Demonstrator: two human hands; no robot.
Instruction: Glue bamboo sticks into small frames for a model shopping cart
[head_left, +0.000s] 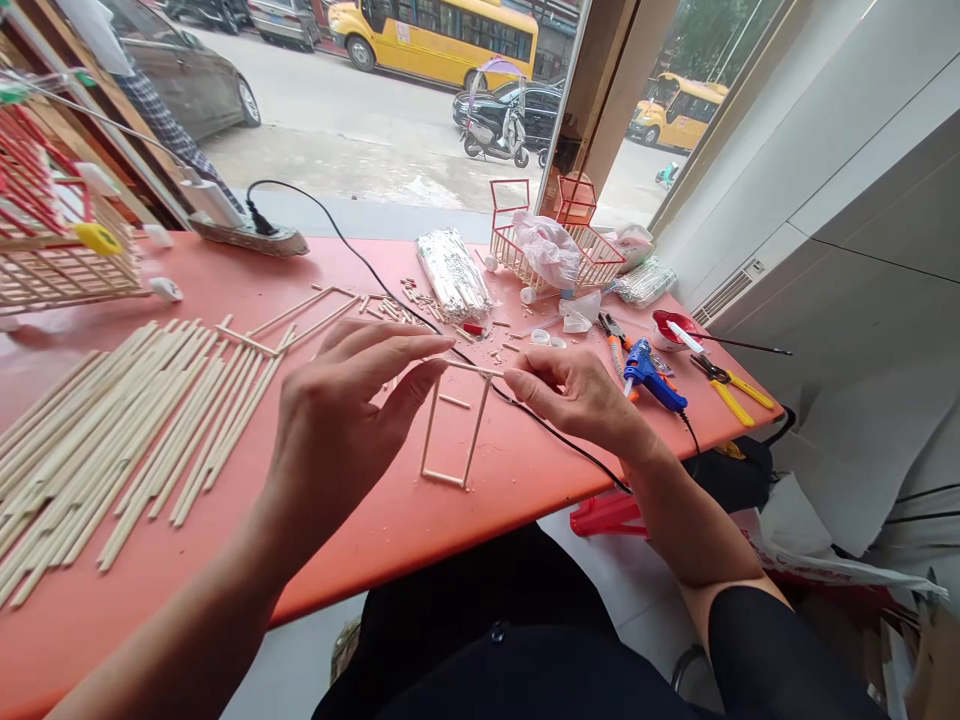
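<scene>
Between both hands is a small rectangular frame of thin wooden sticks (475, 440), its far bar spanning from fingertips to fingertips. My left hand (341, 420) pinches that bar's left end between thumb and fingers. At the right corner, the thumb and curled fingers of my right hand (574, 392) close on the same bar. Beneath the frame, a short loose stick (454, 401) lies on the orange table (360, 530). Left of my left hand is another stick frame (300, 315), beside many long wooden sticks (142, 420). The gripped ends are covered by my fingers.
A blue glue gun (651, 372), pliers (611, 335) and yellow-handled wire strippers (727, 388) lie right. A black cable (360, 255) crosses the table. Behind are a foil-like pack of sticks (454, 270) and a small stick cart (592, 255); another cart (67, 260) stands left.
</scene>
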